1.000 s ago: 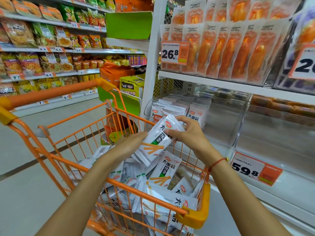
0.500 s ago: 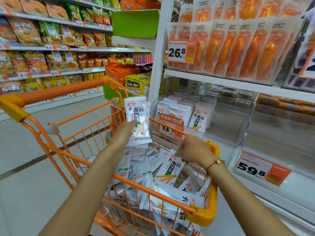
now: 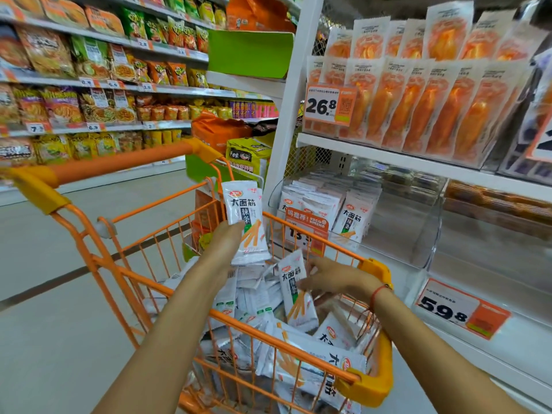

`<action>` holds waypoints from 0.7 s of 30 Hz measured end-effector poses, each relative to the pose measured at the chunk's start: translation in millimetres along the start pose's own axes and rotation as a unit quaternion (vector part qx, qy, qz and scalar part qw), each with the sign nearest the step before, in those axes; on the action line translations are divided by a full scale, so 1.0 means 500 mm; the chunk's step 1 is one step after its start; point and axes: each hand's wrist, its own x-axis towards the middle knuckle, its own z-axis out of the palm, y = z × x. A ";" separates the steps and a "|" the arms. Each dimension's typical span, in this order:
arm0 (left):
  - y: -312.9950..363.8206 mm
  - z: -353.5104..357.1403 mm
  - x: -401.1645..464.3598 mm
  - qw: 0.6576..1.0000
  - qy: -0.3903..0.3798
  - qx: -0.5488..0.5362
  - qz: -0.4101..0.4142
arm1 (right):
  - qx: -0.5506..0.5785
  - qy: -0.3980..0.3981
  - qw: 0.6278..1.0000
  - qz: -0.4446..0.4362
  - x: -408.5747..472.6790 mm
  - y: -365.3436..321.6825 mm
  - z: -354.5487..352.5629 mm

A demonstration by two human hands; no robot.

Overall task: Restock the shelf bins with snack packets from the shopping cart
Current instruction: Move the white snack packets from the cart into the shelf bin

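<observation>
The shopping cart [image 3: 370,380] is heaped with snack packets beside the half-filled shelf bin [image 3: 352,216]. The left hand [image 3: 227,237] has lifted its gripped packet stack [image 3: 246,222] upright; the right hand [image 3: 334,279] now pinches another packet [image 3: 294,294] to add.

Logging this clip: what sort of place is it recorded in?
A supermarket or grocery store aisle, snack section. Stocked shelves of snack bags with price labels line the aisle, large price tags hang on the near shelving, and an orange shopping cart holds white snack packets.
</observation>
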 end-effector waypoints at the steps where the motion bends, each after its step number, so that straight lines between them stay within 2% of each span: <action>1: -0.001 -0.004 0.003 1.000 0.005 0.014 0.020 | 0.008 0.011 1.000 -0.022 -0.006 -0.005 -0.005; 6: 0.003 -0.006 -0.007 0.995 0.021 0.072 0.066 | 0.057 0.101 0.985 -0.130 -0.031 -0.038 -0.044; 9: 0.007 0.002 -0.010 0.995 0.007 0.090 0.036 | 0.230 0.136 0.951 -0.156 -0.039 -0.058 -0.056; 11: 0.012 0.012 -0.011 0.996 0.009 0.086 0.003 | 0.307 0.143 0.926 -0.167 -0.038 -0.067 -0.051; 16: 0.007 0.042 -0.019 0.997 -0.001 0.054 -0.059 | 0.310 0.187 0.915 -0.175 -0.020 -0.067 -0.008; 21: -0.025 0.055 -0.013 0.997 0.012 0.044 -0.067 | 0.316 0.230 0.903 -0.179 -0.018 -0.058 0.014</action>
